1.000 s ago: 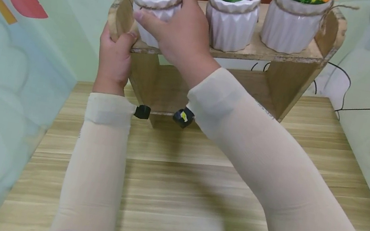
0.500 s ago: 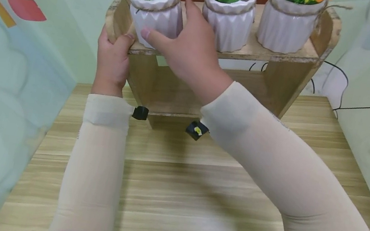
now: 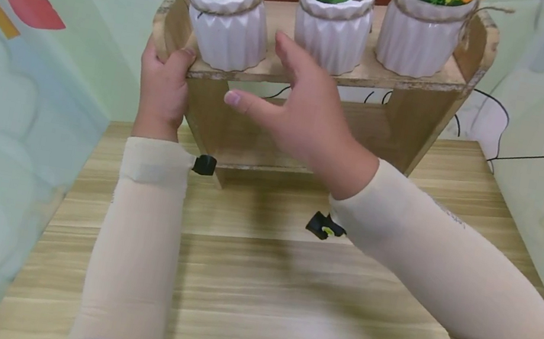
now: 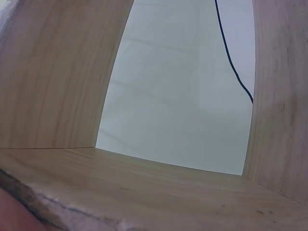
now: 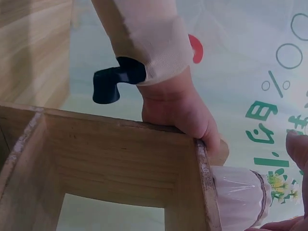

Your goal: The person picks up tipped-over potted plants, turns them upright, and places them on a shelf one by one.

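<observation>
A small wooden shelf (image 3: 411, 127) bears three white fluted flowerpots tied with twine: a left pot (image 3: 229, 39), a middle pot (image 3: 333, 39) and a right pot (image 3: 420, 41), with artificial flowers in them. My left hand (image 3: 163, 91) grips the shelf's left side panel at the top board, thumb in front. My right hand (image 3: 313, 119) is in front of the top board, thumb and fingers spread and holding nothing, apart from the left pot. The right wrist view also shows the left pot (image 5: 236, 195) beside the gripping left hand (image 5: 183, 108). In the left wrist view, wooden boards (image 4: 53, 72) fill the sides.
The shelf stands at the back of a wood-grain table (image 3: 242, 284). Printed wall panels (image 3: 0, 148) rise on both sides. Under the top board lies an open compartment. Black camera mounts (image 3: 205, 165) stick out from both sleeves.
My right hand has let go of the left pot and drawn back down and to the right. The pot stays upright on the top board. The left hand keeps its grip.
</observation>
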Tool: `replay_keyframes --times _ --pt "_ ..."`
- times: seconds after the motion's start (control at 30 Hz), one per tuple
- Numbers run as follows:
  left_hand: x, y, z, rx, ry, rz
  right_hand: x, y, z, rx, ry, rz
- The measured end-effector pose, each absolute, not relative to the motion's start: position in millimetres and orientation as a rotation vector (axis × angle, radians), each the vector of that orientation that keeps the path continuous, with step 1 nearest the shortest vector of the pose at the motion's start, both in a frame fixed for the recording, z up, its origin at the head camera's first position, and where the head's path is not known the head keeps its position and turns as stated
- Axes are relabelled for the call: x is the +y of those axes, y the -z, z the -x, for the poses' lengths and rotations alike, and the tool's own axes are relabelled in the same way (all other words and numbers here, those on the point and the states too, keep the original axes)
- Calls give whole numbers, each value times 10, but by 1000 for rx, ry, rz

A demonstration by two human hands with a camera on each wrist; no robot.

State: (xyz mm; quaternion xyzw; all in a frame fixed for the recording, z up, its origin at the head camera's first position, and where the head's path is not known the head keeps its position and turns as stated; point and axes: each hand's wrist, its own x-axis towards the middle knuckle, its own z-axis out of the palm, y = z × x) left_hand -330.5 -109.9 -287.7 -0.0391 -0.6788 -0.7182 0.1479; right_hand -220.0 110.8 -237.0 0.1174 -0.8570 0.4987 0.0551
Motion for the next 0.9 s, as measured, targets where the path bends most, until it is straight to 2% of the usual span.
replay_keyframes --times 0.4,0.9 --pt "-1087 2893 3286 -1924 2039 124 1374 2626 1894 -2462 -1572 -551" --pt "-1099 3000 3242 -1903 2064 132 1787 2859 1717 -2496 -1489 -486"
